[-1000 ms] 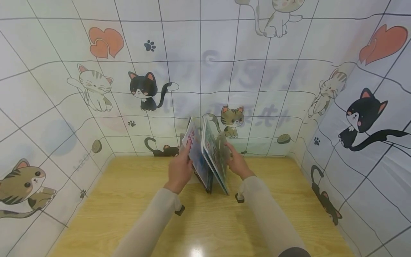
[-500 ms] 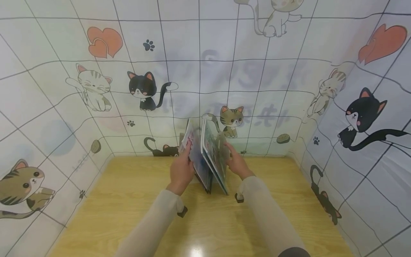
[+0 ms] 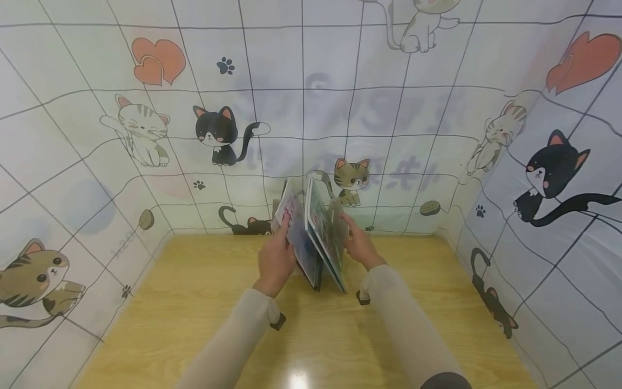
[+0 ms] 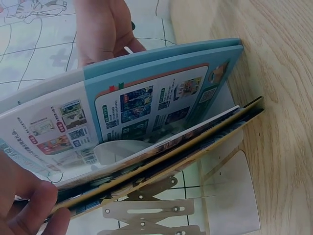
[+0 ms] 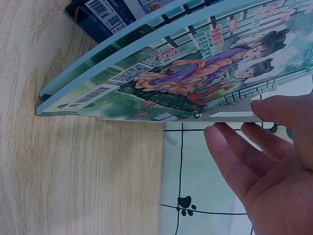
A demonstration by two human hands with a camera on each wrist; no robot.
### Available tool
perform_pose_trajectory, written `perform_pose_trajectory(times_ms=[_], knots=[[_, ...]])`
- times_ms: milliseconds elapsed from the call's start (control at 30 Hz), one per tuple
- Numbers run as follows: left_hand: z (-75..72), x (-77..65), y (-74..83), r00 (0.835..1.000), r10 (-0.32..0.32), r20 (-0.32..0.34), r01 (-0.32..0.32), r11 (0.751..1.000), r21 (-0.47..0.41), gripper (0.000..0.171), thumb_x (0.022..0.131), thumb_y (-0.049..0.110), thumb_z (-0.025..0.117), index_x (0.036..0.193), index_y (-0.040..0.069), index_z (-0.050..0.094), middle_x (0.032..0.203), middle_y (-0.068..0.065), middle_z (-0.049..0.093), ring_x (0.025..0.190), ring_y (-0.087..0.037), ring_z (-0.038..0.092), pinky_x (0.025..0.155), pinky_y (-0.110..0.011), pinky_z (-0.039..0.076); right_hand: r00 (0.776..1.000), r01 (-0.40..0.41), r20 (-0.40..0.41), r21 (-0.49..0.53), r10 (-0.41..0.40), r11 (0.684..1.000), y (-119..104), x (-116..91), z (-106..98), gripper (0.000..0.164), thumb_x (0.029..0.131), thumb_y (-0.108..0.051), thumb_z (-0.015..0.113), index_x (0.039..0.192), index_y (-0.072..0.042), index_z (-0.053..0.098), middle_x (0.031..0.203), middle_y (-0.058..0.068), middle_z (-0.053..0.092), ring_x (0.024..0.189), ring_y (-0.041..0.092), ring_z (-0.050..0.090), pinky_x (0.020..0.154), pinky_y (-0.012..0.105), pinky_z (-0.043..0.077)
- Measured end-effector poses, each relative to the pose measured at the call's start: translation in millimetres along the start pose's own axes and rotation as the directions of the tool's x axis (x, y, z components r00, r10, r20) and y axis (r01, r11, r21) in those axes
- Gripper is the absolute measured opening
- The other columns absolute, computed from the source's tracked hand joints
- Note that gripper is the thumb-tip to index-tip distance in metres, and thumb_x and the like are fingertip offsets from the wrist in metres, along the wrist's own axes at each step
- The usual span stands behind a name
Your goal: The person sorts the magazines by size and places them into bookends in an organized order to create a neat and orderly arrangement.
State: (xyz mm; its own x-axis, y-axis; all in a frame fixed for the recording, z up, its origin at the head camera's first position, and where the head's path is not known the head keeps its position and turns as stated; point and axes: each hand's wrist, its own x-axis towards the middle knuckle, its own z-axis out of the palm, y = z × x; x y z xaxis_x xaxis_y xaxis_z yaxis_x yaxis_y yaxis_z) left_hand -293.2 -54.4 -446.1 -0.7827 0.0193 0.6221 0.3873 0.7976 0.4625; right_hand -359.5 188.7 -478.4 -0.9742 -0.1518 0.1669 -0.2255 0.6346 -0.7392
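Observation:
Thin picture books stand upright in two leaning groups, spread apart in a V. My left hand (image 3: 275, 262) grips the left books (image 3: 304, 248), thumb on the near cover; its fingers (image 4: 41, 198) curl at their outer side in the left wrist view. The right books (image 5: 205, 73) have light blue edges and an illustrated cover. Beside them, my right hand (image 3: 360, 246) pinches the grey end plate of an expandable metal bookend (image 4: 146, 211), its thumb (image 5: 279, 110) on one face and fingers behind. The bookend's crossed strips show beneath the left books.
The books stand on a wood-grain table (image 3: 209, 292) near its back edge. Behind and at both sides rise cloth walls (image 3: 272, 65) printed with grid lines and cartoon cats. A white plate of the bookend (image 4: 232, 193) stands beyond the left books.
My left hand has shifted slightly right, and the top of the left books has lowered a little. My right hand and the right books have stayed nearly still.

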Motion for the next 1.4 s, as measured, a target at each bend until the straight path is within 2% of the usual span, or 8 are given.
perform_pose_trajectory(times_ms=[300, 433, 600, 833, 1133, 1267, 1400], knots=[[-8.5, 1.3, 5.3, 1.0, 0.005, -0.015, -0.004, 1.0, 0.011, 0.075, 0.079, -0.004, 0.069, 0.148, 0.013, 0.043, 0.08, -0.011, 0.066, 0.047, -0.017, 0.04, 0.042, -0.031, 0.034, 1.0, -0.015, 0.005, 0.006, 0.015, 1.0, -1, 2, -2, 0.078, 0.089, 0.01, 0.057, 0.152, -0.025, 0.027, 0.131, 0.025, 0.052, 0.052, 0.019, 0.052, 0.049, 0.031, 0.047], [-5.2, 2.0, 6.8, 1.0, -0.013, -0.014, 0.013, 1.0, 0.001, 0.076, 0.078, -0.006, 0.067, 0.148, 0.013, 0.044, 0.089, -0.013, 0.069, 0.052, -0.019, 0.047, 0.043, -0.032, 0.037, 1.0, -0.009, 0.008, 0.01, 0.009, 1.0, -1, 3, -2, 0.078, 0.09, 0.009, 0.057, 0.153, -0.025, 0.026, 0.137, 0.026, 0.049, 0.054, 0.02, 0.054, 0.05, 0.032, 0.047], [3.9, -0.1, 3.8, 0.999, -0.04, 0.017, 0.04, 0.999, -0.003, 0.079, 0.078, -0.006, 0.068, 0.149, 0.014, 0.041, 0.102, -0.014, 0.07, 0.055, -0.018, 0.051, 0.046, -0.032, 0.041, 1.0, 0.0, 0.018, 0.029, -0.001, 1.0, 1, 1, -2, 0.079, 0.09, 0.008, 0.055, 0.154, -0.025, 0.024, 0.146, 0.026, 0.039, 0.064, 0.022, 0.059, 0.051, 0.033, 0.048], [10.5, -2.2, 1.8, 0.999, -0.041, 0.03, 0.041, 0.999, 0.011, 0.077, 0.078, -0.006, 0.069, 0.148, 0.012, 0.043, 0.095, -0.012, 0.069, 0.053, -0.017, 0.047, 0.045, -0.032, 0.04, 1.0, -0.007, 0.009, 0.017, 0.007, 1.0, -1, 1, -1, 0.081, 0.089, 0.009, 0.056, 0.153, -0.027, 0.025, 0.142, 0.026, 0.044, 0.074, 0.025, 0.06, 0.051, 0.033, 0.049], [19.1, -3.4, 0.4, 0.997, -0.049, 0.061, 0.045, 0.997, 0.056, 0.078, 0.08, -0.002, 0.07, 0.15, 0.013, 0.039, 0.084, -0.009, 0.066, 0.053, -0.017, 0.045, 0.044, -0.032, 0.038, 1.0, -0.008, 0.016, 0.024, 0.007, 1.0, -1, 2, -1, 0.08, 0.089, 0.008, 0.057, 0.153, -0.028, 0.024, 0.143, 0.027, 0.042, 0.064, 0.021, 0.059, 0.052, 0.032, 0.049], [24.5, -5.5, -2.0, 0.996, -0.053, 0.077, 0.047, 0.996, 0.081, 0.079, 0.08, 0.0, 0.071, 0.151, 0.013, 0.037, 0.067, -0.004, 0.056, 0.049, -0.016, 0.041, 0.041, -0.031, 0.034, 1.0, -0.006, 0.011, 0.021, 0.006, 1.0, 0, 2, 0, 0.08, 0.089, 0.009, 0.058, 0.153, -0.026, 0.025, 0.142, 0.028, 0.043, 0.061, 0.021, 0.058, 0.051, 0.033, 0.049], [29.0, -7.3, -3.6, 0.993, -0.072, 0.094, 0.062, 0.993, 0.099, 0.081, 0.081, 0.003, 0.072, 0.152, 0.014, 0.035, 0.063, -0.001, 0.052, 0.047, -0.016, 0.04, 0.04, -0.031, 0.033, 1.0, -0.006, 0.005, 0.014, 0.006, 1.0, 1, 2, 1, 0.08, 0.089, 0.009, 0.059, 0.153, -0.026, 0.026, 0.141, 0.028, 0.044, 0.059, 0.021, 0.057, 0.051, 0.033, 0.049]])
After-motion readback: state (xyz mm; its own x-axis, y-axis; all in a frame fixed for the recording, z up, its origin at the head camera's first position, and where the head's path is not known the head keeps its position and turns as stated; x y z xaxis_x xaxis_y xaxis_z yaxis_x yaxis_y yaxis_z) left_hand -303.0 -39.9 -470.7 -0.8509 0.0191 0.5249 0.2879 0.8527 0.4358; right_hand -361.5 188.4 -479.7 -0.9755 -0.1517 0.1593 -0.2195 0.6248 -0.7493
